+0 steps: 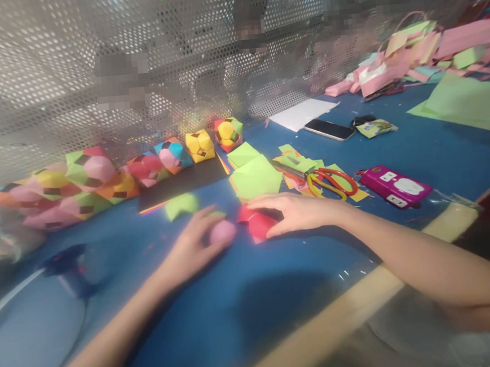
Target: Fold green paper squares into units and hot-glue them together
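Note:
My left hand (192,241), slightly blurred, curls round a pink folded paper piece (222,234) with a bit of green behind it. A red folded paper piece (260,225) sits between the thumb and fingers of my right hand (296,212), low over the blue tabletop. The two pieces are close together but apart. Just beyond my left hand lies a curved light green paper piece (181,205). Past my right hand are a stack of green paper sheets (256,177) and scissors with red and yellow handles (327,182).
Several colourful paper balls (93,170) line the perforated metal screen (202,68). A glue gun (71,268) stands at left with its cord. To the right are a phone (329,130), a purple case (395,186) and a heap of pink paper pieces (421,51). A wooden edge (356,302) borders the table.

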Demonstrator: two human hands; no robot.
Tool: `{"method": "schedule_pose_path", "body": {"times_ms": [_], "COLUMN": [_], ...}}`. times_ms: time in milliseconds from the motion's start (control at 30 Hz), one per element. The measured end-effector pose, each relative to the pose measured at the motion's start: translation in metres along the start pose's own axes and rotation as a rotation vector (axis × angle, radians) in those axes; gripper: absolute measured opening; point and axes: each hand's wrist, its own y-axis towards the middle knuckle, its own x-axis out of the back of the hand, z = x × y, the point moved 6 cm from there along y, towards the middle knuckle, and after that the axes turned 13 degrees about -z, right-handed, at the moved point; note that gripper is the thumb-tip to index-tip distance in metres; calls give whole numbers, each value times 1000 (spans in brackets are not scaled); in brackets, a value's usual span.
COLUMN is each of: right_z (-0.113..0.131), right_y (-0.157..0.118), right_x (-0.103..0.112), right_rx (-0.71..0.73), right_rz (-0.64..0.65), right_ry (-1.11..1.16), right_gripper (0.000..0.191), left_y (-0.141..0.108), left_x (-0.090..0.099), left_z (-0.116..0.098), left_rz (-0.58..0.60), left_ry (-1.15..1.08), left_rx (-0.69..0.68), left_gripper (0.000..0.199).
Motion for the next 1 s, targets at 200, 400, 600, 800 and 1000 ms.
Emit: {"method": "schedule_pose_path", "body": {"times_ms": [200,400,600,800,1000], "right_z": [-5,-8,-6,-6,6], "right_y": [3,5,6,6,3], "right_x": [-4,-4,-6,4,16], "right_rx": [6,47,4,-1,29], "right_rz": [29,37,73,-84,-298], "right_ry": [34,58,42,133,233], "right_gripper": [65,52,43,61,63], "left_y": [0,3,6,5,-1], "left_x": [2,6,9,17,29], "left_z": [1,3,12,11,3], "left_rz": [24,54,64,4,-115], "left_ry": [-31,-54,-74,-171,-282], "left_rx": [-4,-23,-38,-26,-49], "left_gripper": [42,44,44,42,38]}}
